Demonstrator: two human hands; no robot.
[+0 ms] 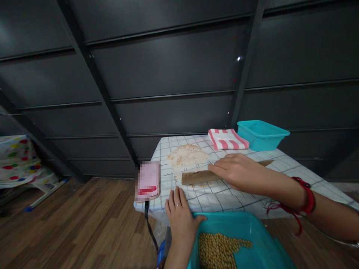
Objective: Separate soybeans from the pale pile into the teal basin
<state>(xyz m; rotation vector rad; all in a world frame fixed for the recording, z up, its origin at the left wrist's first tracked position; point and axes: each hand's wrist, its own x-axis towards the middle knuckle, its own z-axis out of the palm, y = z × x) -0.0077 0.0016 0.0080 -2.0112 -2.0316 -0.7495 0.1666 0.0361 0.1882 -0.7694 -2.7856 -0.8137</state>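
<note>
My right hand point(235, 172) reaches in from the right, a red cord bracelet point(305, 196) on its wrist. Its fingers are closed over a long, flat brown strip point(199, 177), like cardboard or thin wood, standing on edge on the checked tablecloth. Beyond the strip lies a pale patch of material with tan bits point(187, 156), and small orange-tan crumbs are scattered along the strip. My left hand point(179, 216), with a ring, lies with fingers stretched out at the table's near edge. Its thumb rests over the rim of a teal basin point(238, 220) holding yellowish beans point(215, 248).
A red-and-white striped cloth point(228, 139) lies folded at the back, beside a second teal basin point(260, 134). On the table's left corner is a pink, blurred-out object point(148, 179) with a black strap point(150, 224). A dark panelled wall point(168, 71) stands behind the table.
</note>
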